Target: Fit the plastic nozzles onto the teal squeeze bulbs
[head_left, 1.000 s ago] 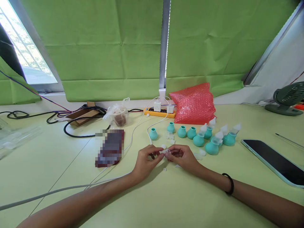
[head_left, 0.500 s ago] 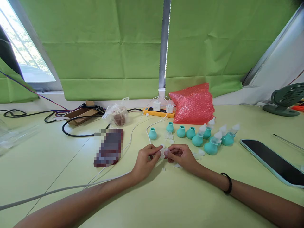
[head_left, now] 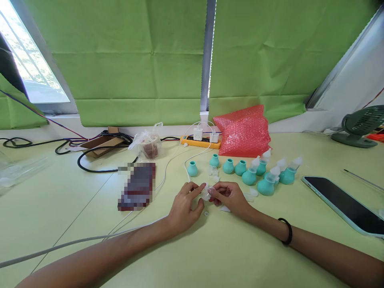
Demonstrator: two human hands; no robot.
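Note:
My left hand (head_left: 186,205) and my right hand (head_left: 229,197) meet at the middle of the pale green table (head_left: 192,248). Between their pinched fingertips sits a small clear plastic piece (head_left: 206,194). A tiny clear ring (head_left: 206,214) lies on the table just below the hands. Behind them stand several teal rubber bulbs (head_left: 234,167); those on the right carry clear nozzles (head_left: 271,173). More loose clear parts (head_left: 251,195) lie beside my right hand. A black band circles my right wrist.
A blurred dark red pouch (head_left: 137,186) lies left of the hands. A white cable (head_left: 90,238) runs under my left arm. A red bubble-wrap bag (head_left: 243,131), yellow power strip (head_left: 201,141), black cables, phone (head_left: 345,204) and small fan (head_left: 358,126) ring the table.
The hands stay together over the same spot. My left fingers have shifted slightly around the clear piece, with the index finger now stretched over it.

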